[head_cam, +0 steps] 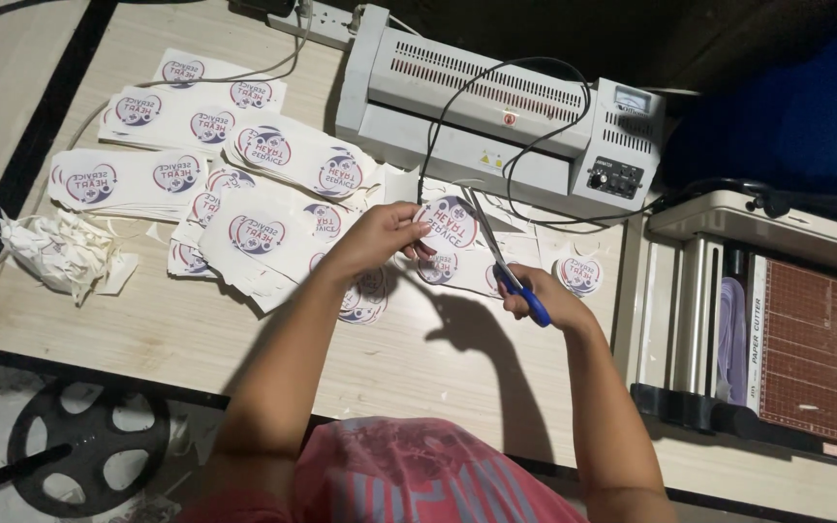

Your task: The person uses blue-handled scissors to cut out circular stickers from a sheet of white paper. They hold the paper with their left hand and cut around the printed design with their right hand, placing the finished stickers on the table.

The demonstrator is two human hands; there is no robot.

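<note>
My left hand pinches a laminated white sticker sheet printed with a round red and blue heart logo, held above the wooden table. My right hand grips blue-handled scissors, whose blades point up and away into the sheet's right edge. A cut-out round sticker lies on the table just right of the scissors. More printed pieces lie under my hands.
Piles of uncut logo sheets cover the table's far left. A heap of white paper trimmings sits at the left edge. A grey laminator with a black cable stands behind. A paper cutter stands at right.
</note>
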